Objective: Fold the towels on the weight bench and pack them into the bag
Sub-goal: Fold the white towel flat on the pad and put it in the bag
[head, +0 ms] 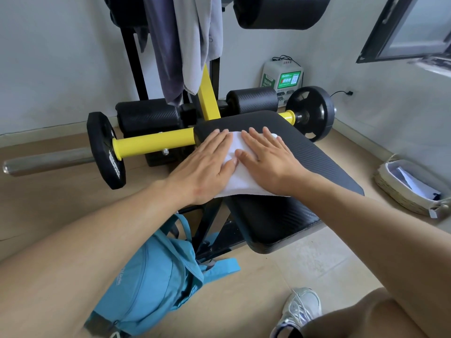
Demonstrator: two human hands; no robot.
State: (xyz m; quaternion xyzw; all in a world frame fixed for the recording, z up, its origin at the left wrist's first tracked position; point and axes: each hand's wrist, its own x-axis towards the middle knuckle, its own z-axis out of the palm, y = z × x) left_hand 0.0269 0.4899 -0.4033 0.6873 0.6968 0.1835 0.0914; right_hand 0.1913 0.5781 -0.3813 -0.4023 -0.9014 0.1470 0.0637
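A folded white towel lies on the black padded weight bench. My left hand presses flat on the towel's left half with straight fingers. My right hand presses flat on its right half, thumbs nearly meeting in the middle. Most of the towel is hidden under both palms. A blue backpack lies on the floor below the bench's left side, under my left forearm. A dark grey towel and a light grey towel hang from the bench's upright frame at the back.
Yellow bars with black weight plates stick out left and right of the bench. A woven basket holding papers sits on the floor at right. A white charging box stands by the wall. My shoe is at bottom right.
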